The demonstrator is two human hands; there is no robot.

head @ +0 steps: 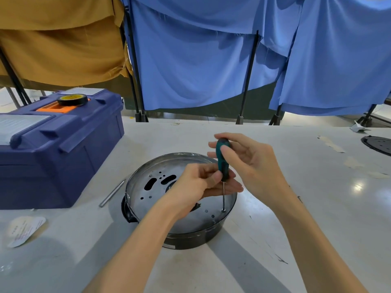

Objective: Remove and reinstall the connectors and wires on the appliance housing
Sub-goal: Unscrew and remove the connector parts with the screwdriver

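A round black appliance housing (190,233) with a perforated metal plate (152,187) inside it stands on the white table (296,240). A screwdriver with a green handle (222,159) stands upright over the plate. Its thin shaft reaches down to a screw (223,210) near the plate's right rim. My right hand (251,163) holds the top of the handle between thumb and fingers. My left hand (198,182) pinches the lower end of the handle where the shaft begins. No wires or connectors can be made out.
A dark blue toolbox (53,153) fills the left of the table, with a roll of black tape (72,99) on its lid. A thin metal bar (112,193) lies left of the housing. A white label (23,229) lies at the near left, a dark disc (378,144) at the far right.
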